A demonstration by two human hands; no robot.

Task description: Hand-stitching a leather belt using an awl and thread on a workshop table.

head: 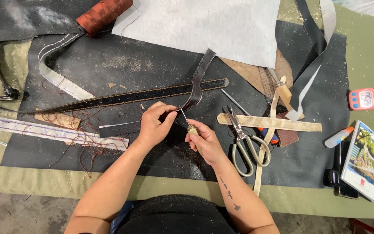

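Left hand [154,123]: fingers pinched shut on a dark leather strap [195,89], hiding its lower end. Right hand [204,141]: closed around a wooden-handled awl [187,123], handle mostly covered, metal tip at the strap. Strap: dark brown, stitched edges, curving upward across a black stitched belt [130,97] on the worktop [369,60]. Scissors [245,141] lie just right.

Scissors [245,141] lie beside a pale strap [269,122], with a thread spool [104,14] and red timer [362,99] farther off.
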